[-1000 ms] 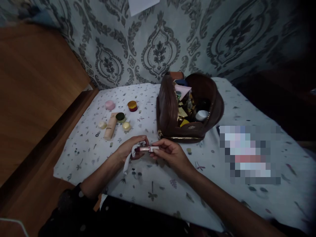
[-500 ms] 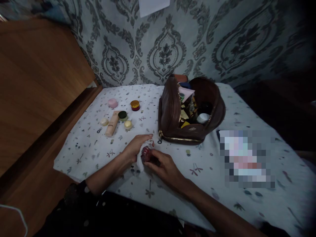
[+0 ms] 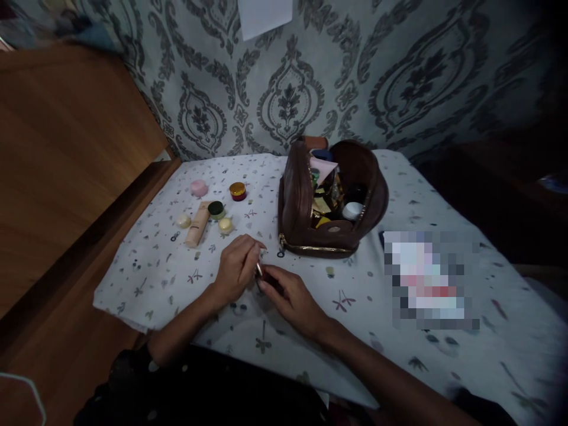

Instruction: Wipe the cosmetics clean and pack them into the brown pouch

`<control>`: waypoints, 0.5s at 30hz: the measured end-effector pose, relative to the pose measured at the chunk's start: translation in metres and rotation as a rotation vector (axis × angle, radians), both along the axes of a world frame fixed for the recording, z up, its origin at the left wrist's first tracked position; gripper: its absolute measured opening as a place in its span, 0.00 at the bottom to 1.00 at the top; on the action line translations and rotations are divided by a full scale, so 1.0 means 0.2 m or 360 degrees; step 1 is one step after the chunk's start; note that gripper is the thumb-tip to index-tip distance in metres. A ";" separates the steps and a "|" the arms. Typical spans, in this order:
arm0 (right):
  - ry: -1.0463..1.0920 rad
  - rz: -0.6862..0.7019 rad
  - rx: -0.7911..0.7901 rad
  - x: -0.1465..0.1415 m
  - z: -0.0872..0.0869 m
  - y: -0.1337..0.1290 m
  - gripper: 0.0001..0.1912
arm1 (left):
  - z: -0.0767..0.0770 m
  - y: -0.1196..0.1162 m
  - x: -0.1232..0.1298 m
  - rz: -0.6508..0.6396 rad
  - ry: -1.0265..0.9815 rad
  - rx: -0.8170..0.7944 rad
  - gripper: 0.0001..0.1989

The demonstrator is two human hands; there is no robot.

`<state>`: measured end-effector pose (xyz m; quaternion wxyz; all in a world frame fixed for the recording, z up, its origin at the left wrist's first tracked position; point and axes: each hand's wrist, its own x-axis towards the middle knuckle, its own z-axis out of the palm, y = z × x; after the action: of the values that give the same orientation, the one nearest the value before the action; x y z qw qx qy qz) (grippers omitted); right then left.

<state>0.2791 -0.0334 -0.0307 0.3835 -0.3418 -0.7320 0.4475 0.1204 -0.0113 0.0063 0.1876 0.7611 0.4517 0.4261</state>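
Note:
Near the front of the table, my right hand pinches a small dark reddish jar, turned edge-on so only a shiny strip of it shows. My left hand is closed against the jar's other side, its fingers curled round a white tissue that is mostly hidden now. Just behind the hands stands a brown zip bag, unzipped and full of small cosmetics, among them a white-lidded jar.
To the left lie a beige tube, a dark green-lidded jar, a yellow jar, a cream jar, a pink jar and a gold-lidded red jar. A blurred-out flat item lies right. Wooden furniture borders the left.
My left hand has rolled over and closed further, covering most of the tissue. The jar has turned from showing its reddish face to edge-on. The view has shifted slightly.

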 end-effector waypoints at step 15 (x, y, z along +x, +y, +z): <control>0.0828 0.0274 -0.0997 -0.04 -0.01 0.02 0.22 | -0.04 -0.08 0.04 0.0118 -0.0178 -0.0316 0.21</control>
<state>0.2716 -0.0299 -0.0322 0.3943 -0.2550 -0.4650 0.7505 0.1294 -0.0277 -0.0018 0.2711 0.6965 0.5084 0.4278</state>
